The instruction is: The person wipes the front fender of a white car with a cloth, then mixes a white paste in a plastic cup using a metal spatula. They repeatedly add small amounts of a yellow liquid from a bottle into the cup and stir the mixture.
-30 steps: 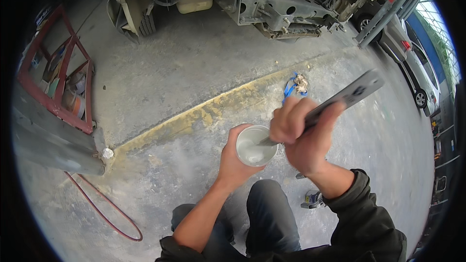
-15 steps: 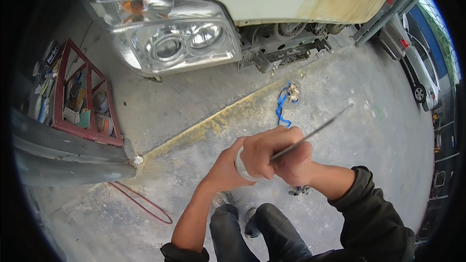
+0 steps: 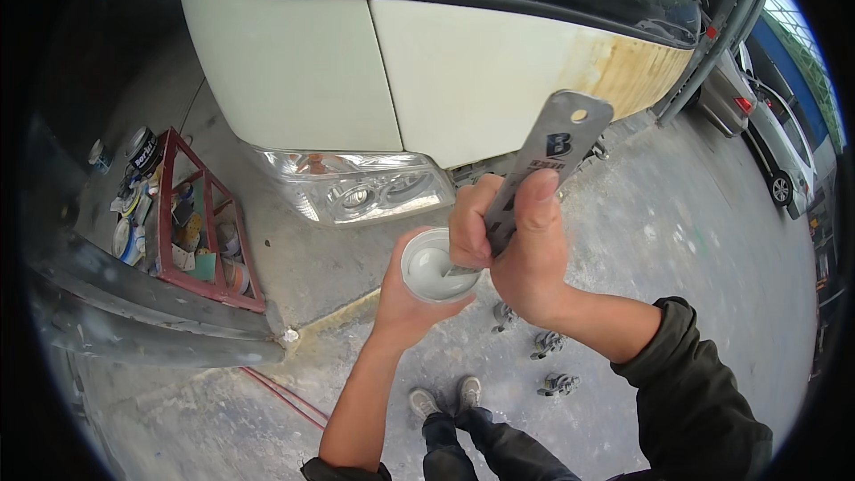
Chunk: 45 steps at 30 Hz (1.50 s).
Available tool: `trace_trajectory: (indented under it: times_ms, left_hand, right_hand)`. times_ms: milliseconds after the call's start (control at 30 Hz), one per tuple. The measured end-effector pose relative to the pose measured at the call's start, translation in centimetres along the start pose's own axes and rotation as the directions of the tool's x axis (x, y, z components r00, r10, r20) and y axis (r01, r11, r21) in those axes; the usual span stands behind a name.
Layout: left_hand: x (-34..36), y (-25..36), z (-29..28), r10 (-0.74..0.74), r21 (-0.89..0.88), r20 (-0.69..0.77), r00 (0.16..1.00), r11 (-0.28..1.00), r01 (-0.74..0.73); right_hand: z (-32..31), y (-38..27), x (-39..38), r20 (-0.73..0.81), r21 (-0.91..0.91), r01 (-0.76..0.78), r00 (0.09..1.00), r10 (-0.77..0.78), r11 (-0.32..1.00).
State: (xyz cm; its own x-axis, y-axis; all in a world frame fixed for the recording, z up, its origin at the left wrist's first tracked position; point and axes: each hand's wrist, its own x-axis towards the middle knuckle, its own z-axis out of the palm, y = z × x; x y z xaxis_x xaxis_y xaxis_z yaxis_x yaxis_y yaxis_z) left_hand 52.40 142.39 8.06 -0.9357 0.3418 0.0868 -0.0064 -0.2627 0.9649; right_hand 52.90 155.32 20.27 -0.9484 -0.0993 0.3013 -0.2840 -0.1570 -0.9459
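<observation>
My left hand [image 3: 396, 298] is closed around a translucent plastic cup [image 3: 440, 294] of pale, creamy liquid, held at the middle of the view. My right hand [image 3: 525, 272] grips a flat metal stirring bar [image 3: 577, 120] with a hole at its top. The bar rises up and to the right from the cup, and its lower end dips into the liquid, partly hidden by the rim and my fingers.
Ahead is a white vehicle front [image 3: 463, 80] with rust staining and a headlight [image 3: 347, 196]. A red cart [image 3: 214, 285] holding cans stands left, beside a grey column [image 3: 151, 338] and red hose [image 3: 280, 394]. Tools [image 3: 557, 383] lie on the floor; parked cars [image 3: 779, 142] stand right.
The view has swung up, bringing more of the vehicle's front into sight. The bar has moved within the cup, turning edge-on and then flat again, now more upright. Both grips stay.
</observation>
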Motion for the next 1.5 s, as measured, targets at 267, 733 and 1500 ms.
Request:
trace_trajectory:
  times_ms: [267,733,1500]
  left_hand:
    - [2.7,1.4,1.3,0.166,0.132,-0.076,0.983,0.979,-0.155]
    - [9.7,7.8,0.3,0.166,0.014,-0.246,0.955,0.986,-0.167]
    - [12.7,7.4,0.1,0.189,-0.015,-0.217,0.958,0.980,-0.197]
  right_hand:
    - [-1.8,-0.8,4.4,-0.088,0.088,0.092,0.993,-0.084,0.992]
    - [-7.8,-6.2,14.5,0.404,-0.722,0.300,0.914,0.028,0.623]
    - [-7.3,-3.2,17.5,0.264,-0.747,0.392,0.916,-0.301,0.537]
